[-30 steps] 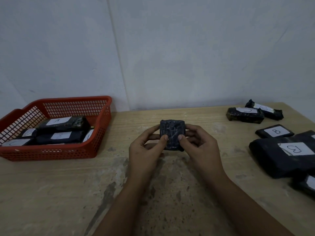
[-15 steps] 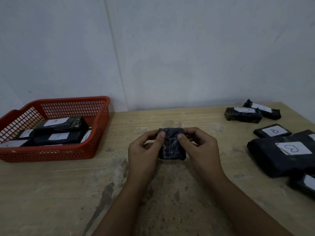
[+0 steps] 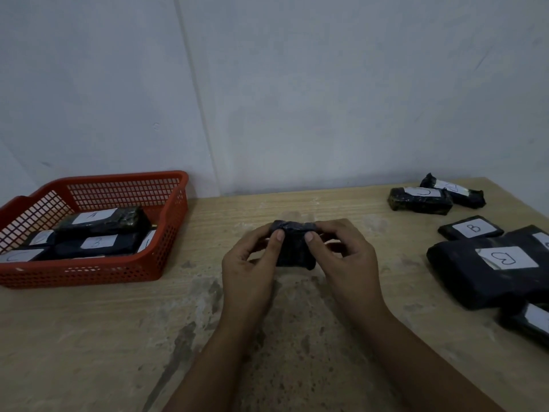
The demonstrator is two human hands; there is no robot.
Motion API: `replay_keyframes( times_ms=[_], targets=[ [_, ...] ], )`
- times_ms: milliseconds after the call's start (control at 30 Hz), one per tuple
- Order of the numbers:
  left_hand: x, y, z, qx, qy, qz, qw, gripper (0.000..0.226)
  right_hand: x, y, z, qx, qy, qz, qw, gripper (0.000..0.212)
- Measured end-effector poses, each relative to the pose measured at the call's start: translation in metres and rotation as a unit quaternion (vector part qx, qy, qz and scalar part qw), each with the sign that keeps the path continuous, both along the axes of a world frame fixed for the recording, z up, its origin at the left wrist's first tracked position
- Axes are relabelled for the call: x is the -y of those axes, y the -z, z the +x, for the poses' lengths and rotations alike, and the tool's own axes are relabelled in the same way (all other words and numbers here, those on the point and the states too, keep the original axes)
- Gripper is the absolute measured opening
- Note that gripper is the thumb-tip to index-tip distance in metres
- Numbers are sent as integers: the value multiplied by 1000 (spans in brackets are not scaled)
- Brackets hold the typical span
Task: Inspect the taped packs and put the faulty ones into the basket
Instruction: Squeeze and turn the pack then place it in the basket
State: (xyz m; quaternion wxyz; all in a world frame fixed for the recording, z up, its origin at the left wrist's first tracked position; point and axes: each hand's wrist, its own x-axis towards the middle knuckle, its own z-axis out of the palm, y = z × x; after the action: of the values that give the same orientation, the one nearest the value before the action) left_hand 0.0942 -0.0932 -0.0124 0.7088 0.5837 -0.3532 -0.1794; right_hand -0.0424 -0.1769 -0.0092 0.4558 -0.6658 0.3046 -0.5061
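A small black taped pack (image 3: 294, 251) is held over the middle of the wooden table, tilted with its top edge away from me. My left hand (image 3: 249, 263) grips its left side, thumb on the near face. My right hand (image 3: 344, 260) grips its right side the same way. No label shows on the face turned toward me. The red mesh basket (image 3: 166, 248) stands at the left and holds several black packs with white labels, one marked A (image 3: 101, 218).
Several more black labelled packs lie at the right: two at the back (image 3: 419, 200), a small one marked B (image 3: 471, 230), a large one (image 3: 493, 272) and one at the frame edge (image 3: 528, 322). A pale wall rises behind the table (image 3: 89, 337).
The pack has tipped from upright and facing me to leaning away and lower. Both hands turned with it and kept their hold.
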Motion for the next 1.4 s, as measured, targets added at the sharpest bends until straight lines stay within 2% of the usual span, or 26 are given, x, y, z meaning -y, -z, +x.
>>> replay_keyframes(
  times_ms=[67,133,367,567,767,900,967,1133,1300,1400],
  targets=[
    [2,1,1,22,-21,0,1000,20,3,1,0,-10,16,-19,1000,17],
    [3,2,2,29,-28,-1,999,21,3,2,1,8,-7,7,1000,20],
    [0,-1,-3,1,-6,21,1000,31,-3,-2,3,60,-43,36,997,35],
    [-1,-1,-5,7,8,38,999,22,-4,-5,3,66,-48,6,997,36],
    [-1,1,-6,54,24,90,994,16,-3,-4,3,87,-48,65,993,34],
    [0,3,-4,139,-38,121,982,17,-1,-5,3,95,-50,96,990,36],
    [1,4,-3,151,-44,111,981,20,0,-4,3,84,-50,96,991,32],
    [1,3,-3,108,-21,97,989,28,-3,-4,3,66,-78,80,991,22],
    [-2,-1,-5,30,3,61,998,13,-6,-3,5,70,-111,109,985,20],
    [-2,-4,-4,-5,12,35,999,14,-7,-3,5,60,-107,101,987,17]
  ],
)
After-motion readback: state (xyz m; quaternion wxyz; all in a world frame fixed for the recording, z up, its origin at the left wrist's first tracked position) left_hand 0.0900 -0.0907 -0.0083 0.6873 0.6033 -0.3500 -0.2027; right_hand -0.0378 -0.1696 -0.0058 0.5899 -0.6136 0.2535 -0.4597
